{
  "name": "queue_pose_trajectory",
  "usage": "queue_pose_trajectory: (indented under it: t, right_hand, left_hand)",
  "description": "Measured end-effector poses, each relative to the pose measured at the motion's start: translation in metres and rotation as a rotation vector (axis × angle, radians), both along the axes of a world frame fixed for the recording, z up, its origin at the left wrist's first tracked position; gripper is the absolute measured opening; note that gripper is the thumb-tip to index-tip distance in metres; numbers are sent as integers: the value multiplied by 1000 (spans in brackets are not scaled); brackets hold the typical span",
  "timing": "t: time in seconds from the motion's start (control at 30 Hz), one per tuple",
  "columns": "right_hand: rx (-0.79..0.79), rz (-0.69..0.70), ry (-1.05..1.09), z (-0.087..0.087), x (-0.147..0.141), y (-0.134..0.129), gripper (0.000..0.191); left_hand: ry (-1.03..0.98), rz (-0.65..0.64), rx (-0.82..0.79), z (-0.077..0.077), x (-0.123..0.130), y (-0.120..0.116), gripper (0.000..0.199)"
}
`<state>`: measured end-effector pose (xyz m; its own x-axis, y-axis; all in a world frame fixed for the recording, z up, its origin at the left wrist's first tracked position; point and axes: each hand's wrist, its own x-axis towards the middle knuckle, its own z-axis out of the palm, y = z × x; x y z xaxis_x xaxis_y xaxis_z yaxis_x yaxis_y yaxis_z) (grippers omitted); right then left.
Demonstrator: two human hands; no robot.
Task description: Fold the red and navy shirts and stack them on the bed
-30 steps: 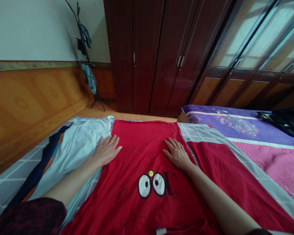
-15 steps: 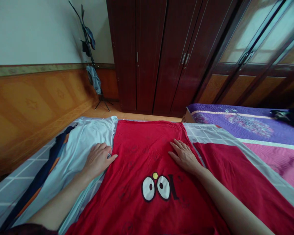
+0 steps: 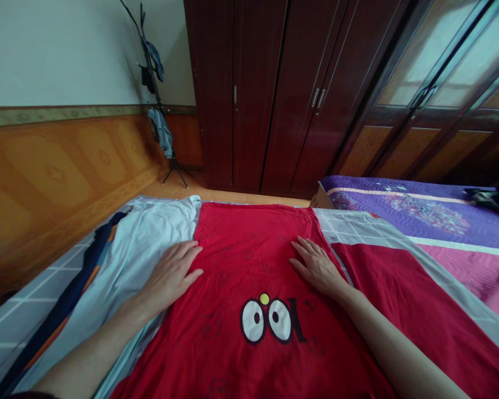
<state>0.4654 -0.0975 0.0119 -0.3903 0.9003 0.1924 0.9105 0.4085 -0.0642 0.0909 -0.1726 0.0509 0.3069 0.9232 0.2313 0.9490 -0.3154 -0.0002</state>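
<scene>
A red T-shirt with a printed pair of cartoon eyes lies spread flat in front of me. My left hand is open at its left edge, with the fingertips on the red cloth. Flat on the shirt's right side rests my right hand, open with its fingers stretched forward. Beside my left hand lies a pale blue garment, and past it a navy and orange piece of clothing. To the right of my right arm is another red garment.
Everything lies on a grey checked bed sheet. A second bed with a purple cover stands at the right. Behind are a dark red wardrobe and a coat rack with items hanging on it.
My left hand has shifted slightly right, and its fingers now reach over the red shirt's edge. My right hand stays at nearly the same spot on the cloth.
</scene>
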Motion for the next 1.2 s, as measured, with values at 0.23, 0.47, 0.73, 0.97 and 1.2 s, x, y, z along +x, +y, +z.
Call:
queue_pose_trajectory:
  t: [0.23, 0.47, 0.73, 0.97, 1.2]
  right_hand:
    - [36, -96, 39, -7, 5, 4, 61]
    - [142, -290, -7, -8, 34, 17, 44]
    - [39, -400, -167, 21, 39, 13, 27]
    - [-213, -605, -150, 39, 50, 19, 41]
    - [-272, -533, -126, 43, 56, 18, 33]
  left_hand:
    - [168, 51, -53, 15, 4, -7, 24]
    - [-104, -175, -10, -13, 13, 0, 40]
    - [-89, -184, -165, -24, 14, 2, 45]
    - [-112, -192, -150, -26, 13, 3, 45]
    - [-126, -197, -149, -31, 11, 4, 45]
